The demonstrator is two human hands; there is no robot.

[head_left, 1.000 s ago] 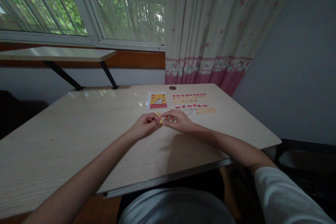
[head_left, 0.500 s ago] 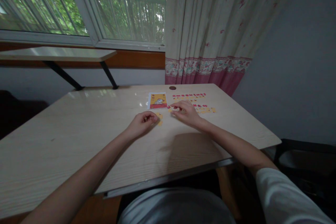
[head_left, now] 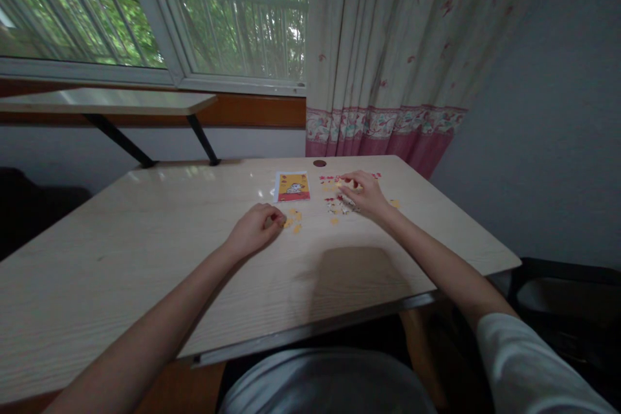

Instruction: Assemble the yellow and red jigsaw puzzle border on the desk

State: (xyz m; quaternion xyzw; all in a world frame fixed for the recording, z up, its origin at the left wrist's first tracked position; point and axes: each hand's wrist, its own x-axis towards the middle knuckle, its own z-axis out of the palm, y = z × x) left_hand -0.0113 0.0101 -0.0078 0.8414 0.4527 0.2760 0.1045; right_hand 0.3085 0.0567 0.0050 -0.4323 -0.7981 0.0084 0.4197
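Observation:
On the table lie small loose jigsaw pieces in yellow, red and white. My left hand (head_left: 257,229) rests on the tabletop with its fingers curled and the fingertips closed on a yellow jigsaw piece (head_left: 286,224). Close beside those fingertips are a few more yellow pieces (head_left: 297,229). My right hand (head_left: 367,194) reaches over the rows of pieces, thumb and index finger apart, nearest to the yellow pieces (head_left: 330,188) behind the white ones (head_left: 332,209). Part of the rows is hidden under it. A picture card (head_left: 294,187) with a white cartoon animal on yellow and red lies between and beyond my hands.
The pale wooden table (head_left: 160,252) has a round brown cable hole (head_left: 319,163) near its back edge. A raised shelf (head_left: 121,102) on black legs stands at the back left. Behind are a window and a curtain (head_left: 383,77); a dark chair (head_left: 563,297) is at the right.
My right hand has moved right and farther back over the rows, uncovering white and yellow pieces. My left hand has shifted slightly left, and more yellow pieces show beside it.

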